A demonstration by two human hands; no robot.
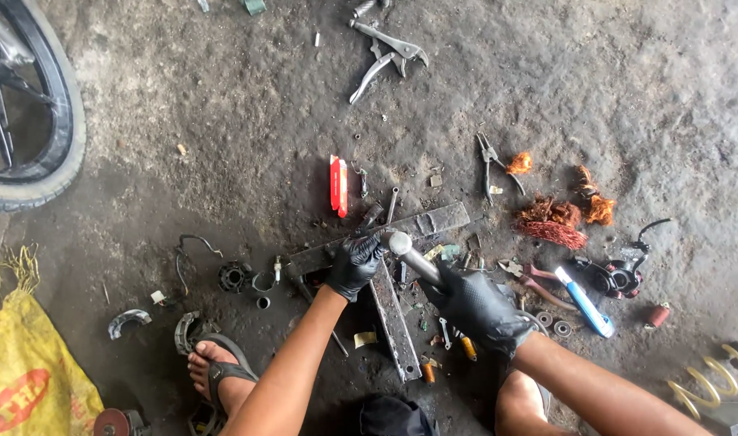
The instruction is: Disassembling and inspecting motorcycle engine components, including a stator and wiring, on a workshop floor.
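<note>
We see both forearms reaching up from six o'clock toward the middle of the floor, each hand in a black glove. The left hand (354, 264) comes in from seven o'clock, wrist bent, fingers curled down and pressed onto the crossed steel bars (421, 224); whether it pinches something small there, we cannot tell. The right hand (475, 305) enters from five o'clock and is closed in a fist around the handle of a metal hammer (405, 250), whose head sits just beside the left fingertips at their three o'clock. Locking pliers (387, 50) lie well apart at twelve o'clock, copper wire scraps (553, 222) at three o'clock.
</note>
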